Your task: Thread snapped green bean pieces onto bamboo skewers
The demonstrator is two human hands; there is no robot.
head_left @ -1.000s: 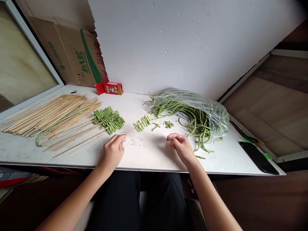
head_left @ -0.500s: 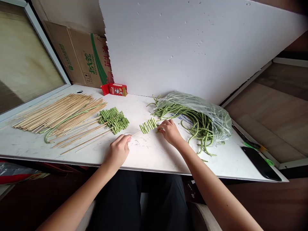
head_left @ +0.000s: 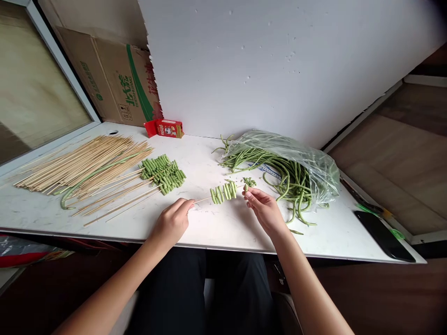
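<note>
My left hand (head_left: 173, 219) is closed on the blunt end of a bamboo skewer (head_left: 202, 200), held just above the table. Several short green bean pieces (head_left: 223, 192) are threaded side by side along it. At the skewer's tip, my right hand (head_left: 263, 208) pinches one more bean piece (head_left: 246, 188) between thumb and fingers. Whether the tip has entered that piece I cannot tell. Finished bean skewers (head_left: 164, 174) lie stacked left of centre, their bare sticks pointing left. Small bean scraps (head_left: 249, 181) sit just beyond my right hand.
Loose skewers (head_left: 80, 163) cover the left side, a long bean (head_left: 91, 176) across them. Long beans (head_left: 293, 177) spill from a clear plastic bag (head_left: 300, 151) at right. A red box (head_left: 169, 128) stands behind; a black phone (head_left: 382, 236) lies near the right edge.
My right hand has moved right and a little toward me, uncovering the bean scraps and showing the pinched piece. The loaded skewer has shifted slightly right and nearer.
</note>
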